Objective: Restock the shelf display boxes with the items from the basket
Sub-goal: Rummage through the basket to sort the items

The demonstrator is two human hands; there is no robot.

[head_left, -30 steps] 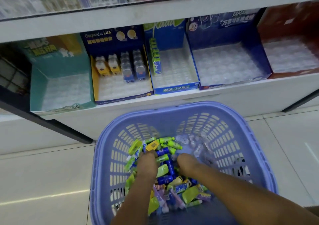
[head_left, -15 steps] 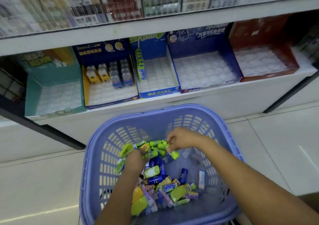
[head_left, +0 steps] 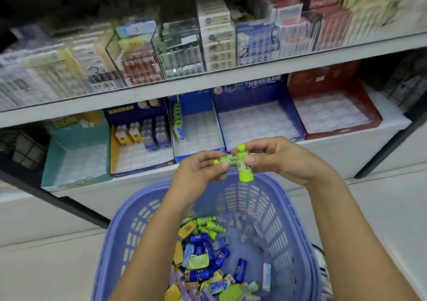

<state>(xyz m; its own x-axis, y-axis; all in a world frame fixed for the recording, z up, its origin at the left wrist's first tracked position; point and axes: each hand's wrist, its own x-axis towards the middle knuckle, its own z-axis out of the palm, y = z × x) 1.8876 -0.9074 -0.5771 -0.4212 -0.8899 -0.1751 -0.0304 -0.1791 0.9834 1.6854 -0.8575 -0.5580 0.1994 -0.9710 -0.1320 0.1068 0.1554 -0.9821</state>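
Observation:
Both hands are raised above the purple basket (head_left: 286,210), in front of the lower shelf. My left hand (head_left: 198,173) pinches a small green bottle (head_left: 225,159) lying sideways. My right hand (head_left: 279,159) pinches a second green bottle (head_left: 244,167) that stands upright, and the two bottles touch. The basket holds several small green, blue and yellow items (head_left: 208,259). On the lower shelf stand a teal display box (head_left: 76,162), a dark blue and yellow box (head_left: 138,152) with a few items at its back, a blue box (head_left: 198,134) with a green row on its left, a large blue box (head_left: 256,120) and a red box (head_left: 332,111).
A glass-fronted upper shelf (head_left: 208,81) above is packed with small boxes. A black shelf leg (head_left: 69,206) slants down at the left, another stands at the right (head_left: 388,148). Pale floor tiles (head_left: 46,261) surround the basket.
Both hands have come up out of the basket, each with a green bottle, and met in front of the shelf. The view has tilted upward, showing more of the upper shelf.

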